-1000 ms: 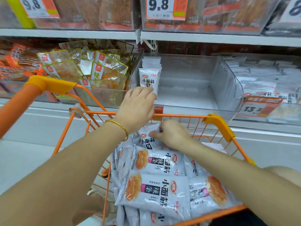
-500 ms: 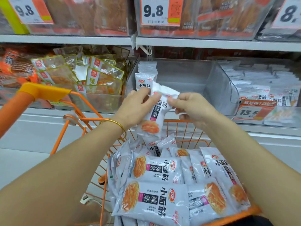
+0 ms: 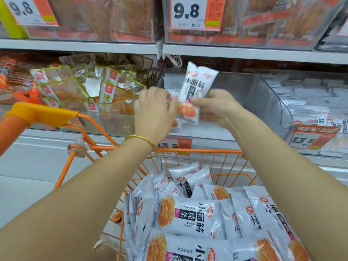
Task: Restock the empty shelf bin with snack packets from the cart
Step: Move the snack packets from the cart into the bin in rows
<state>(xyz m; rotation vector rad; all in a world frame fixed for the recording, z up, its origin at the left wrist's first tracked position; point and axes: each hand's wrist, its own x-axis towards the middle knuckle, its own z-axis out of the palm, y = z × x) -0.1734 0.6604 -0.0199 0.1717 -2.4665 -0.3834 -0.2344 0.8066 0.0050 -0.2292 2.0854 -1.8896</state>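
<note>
A white snack packet [image 3: 195, 85] with an orange food picture stands upright at the front left of the clear shelf bin [image 3: 263, 98]. My right hand [image 3: 216, 106] pinches its lower right edge. My left hand [image 3: 152, 113] presses against its lower left side and hides the row of packets standing behind it. The bin's right part is bare. Below, the orange cart [image 3: 197, 151] holds several identical white packets [image 3: 190, 213] in a loose pile.
A bin of clear yellow-edged packets [image 3: 79, 87] sits to the left, and a bin of white packets [image 3: 316, 102] to the right. The cart's yellow handle [image 3: 39, 113] is at the left. Price tags hang on the shelf rail above and on the bin fronts.
Both hands lifted the packet from above the cart up and forward into the bin's front left. It now stands upright, where before it hung tilted.
</note>
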